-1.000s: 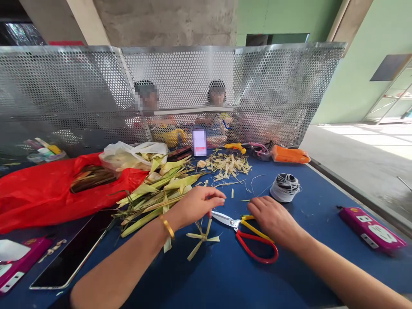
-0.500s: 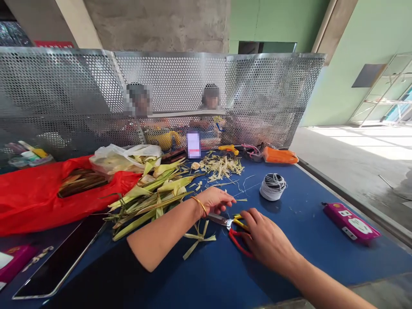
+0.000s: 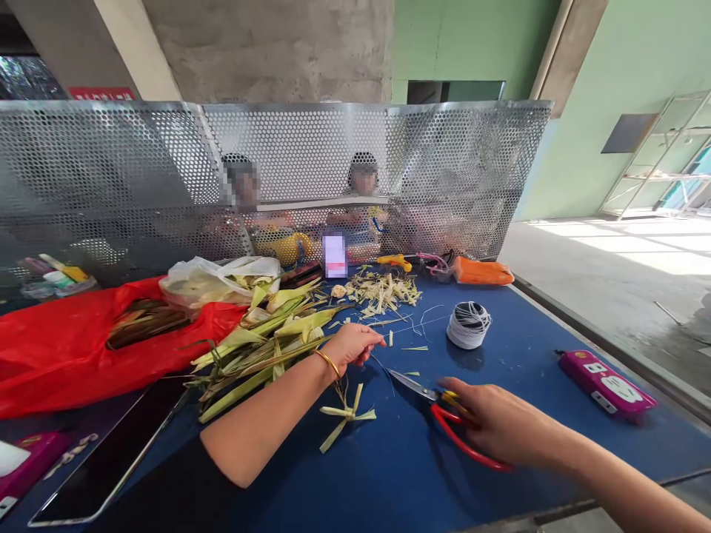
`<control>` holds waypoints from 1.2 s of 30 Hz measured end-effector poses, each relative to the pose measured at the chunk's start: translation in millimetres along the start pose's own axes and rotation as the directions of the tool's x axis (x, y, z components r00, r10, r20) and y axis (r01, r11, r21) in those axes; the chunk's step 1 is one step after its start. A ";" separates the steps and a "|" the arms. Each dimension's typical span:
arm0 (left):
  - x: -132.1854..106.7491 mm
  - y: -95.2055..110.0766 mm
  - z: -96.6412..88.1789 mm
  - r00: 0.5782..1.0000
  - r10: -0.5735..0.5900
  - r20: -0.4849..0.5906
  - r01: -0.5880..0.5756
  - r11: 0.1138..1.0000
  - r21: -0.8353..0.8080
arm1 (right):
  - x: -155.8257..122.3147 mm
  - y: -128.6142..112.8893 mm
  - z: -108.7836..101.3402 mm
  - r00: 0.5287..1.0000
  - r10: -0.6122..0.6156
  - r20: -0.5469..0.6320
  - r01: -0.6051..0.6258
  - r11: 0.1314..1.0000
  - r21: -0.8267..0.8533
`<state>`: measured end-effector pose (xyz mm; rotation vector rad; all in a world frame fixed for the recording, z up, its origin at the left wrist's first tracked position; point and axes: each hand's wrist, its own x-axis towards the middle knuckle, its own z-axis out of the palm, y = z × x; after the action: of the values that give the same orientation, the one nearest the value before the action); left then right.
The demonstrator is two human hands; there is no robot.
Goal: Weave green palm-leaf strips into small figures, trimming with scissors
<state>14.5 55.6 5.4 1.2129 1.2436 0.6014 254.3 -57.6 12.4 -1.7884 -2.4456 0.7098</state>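
My right hand (image 3: 492, 422) is closed around the handles of scissors (image 3: 414, 385), one handle red and the other yellow. Their blades point left, toward my other hand, and look nearly together. My left hand (image 3: 355, 345), with a gold bangle at the wrist, is pinched on thin thread (image 3: 383, 366); loose ends trail near its fingertips. Just below that hand lies a knotted cross of pale leaf strips (image 3: 348, 414). A spool of white and dark thread (image 3: 469, 326) stands beyond the scissors. Small leaf scraps (image 3: 415, 349) lie between the spool and my left hand.
Husk leaves (image 3: 278, 333) are heaped left of my left arm, beside a red plastic bag (image 3: 72, 333). Cut shreds (image 3: 383, 290) lie farther back. A tablet (image 3: 111, 459), a purple case (image 3: 606, 385) and an orange packet (image 3: 482, 272) surround the work area. Behind a perforated metal screen (image 3: 311, 141) are people.
The scissors have moved right and toward me in my right hand, away from my left hand. My left hand has shifted slightly left. Small leaf scraps now show where the hands were.
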 end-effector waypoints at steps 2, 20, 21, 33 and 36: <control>0.4 -1.3 -1.9 1.000 0.017 -0.004 -0.017 1.000 0.007 | -8.3 17.5 -2.7 0.998 0.046 0.053 -0.058 0.969 0.239; -11.9 -2.8 11.3 0.996 0.092 0.004 -0.092 0.994 0.065 | -6.5 14.0 -23.2 0.931 0.241 0.274 -0.344 0.331 0.878; -12.4 -2.5 10.5 0.996 0.091 -0.004 -0.091 0.994 0.066 | -7.7 14.7 -24.7 0.937 0.218 0.271 -0.333 0.338 0.880; -15.7 -4.3 13.4 0.995 0.093 0.045 -0.098 0.986 0.132 | 6.0 9.6 -12.5 0.960 0.236 0.151 -0.243 0.435 0.867; -16.6 -2.8 12.8 0.993 0.113 0.038 -0.118 0.977 0.179 | 25.5 8.4 -11.8 0.951 0.288 0.112 -0.258 0.541 0.801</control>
<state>20.9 35.6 7.4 1.4493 1.2311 0.5632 256.6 -28.4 13.8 -1.6965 -1.3516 1.4943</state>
